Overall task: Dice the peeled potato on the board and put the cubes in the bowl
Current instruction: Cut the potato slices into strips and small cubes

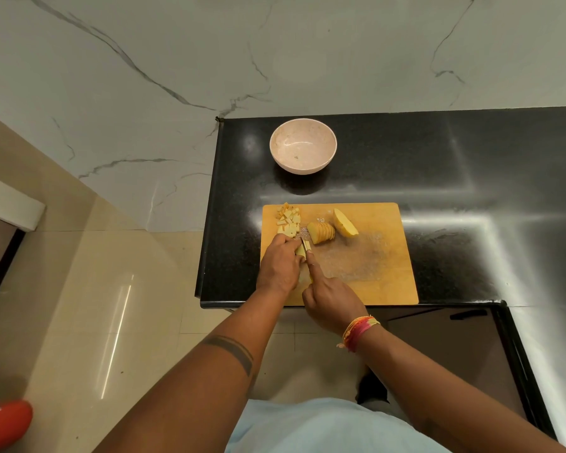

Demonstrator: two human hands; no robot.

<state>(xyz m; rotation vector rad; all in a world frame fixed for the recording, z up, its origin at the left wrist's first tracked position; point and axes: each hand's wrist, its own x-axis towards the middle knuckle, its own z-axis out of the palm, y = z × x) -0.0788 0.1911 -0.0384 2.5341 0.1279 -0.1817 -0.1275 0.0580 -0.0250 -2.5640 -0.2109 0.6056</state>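
A wooden cutting board (373, 276) lies on the black counter. At its far left corner sits a pile of potato cubes (288, 220). A sliced potato half (321, 232) and an uncut potato half (344, 223) lie near the board's middle. My left hand (280, 266) holds down a few potato slices (300, 251) with curled fingers. My right hand (329, 297) grips a knife (306, 245), index finger stretched along the blade's back, which rests on those slices. The pink bowl (303, 145) stands beyond the board with nothing in it.
The black counter (455, 178) extends to the right and ends at a marble wall behind. Its left edge drops to a beige tiled floor (95, 305). A red object (5, 423) lies at the lower left on the floor.
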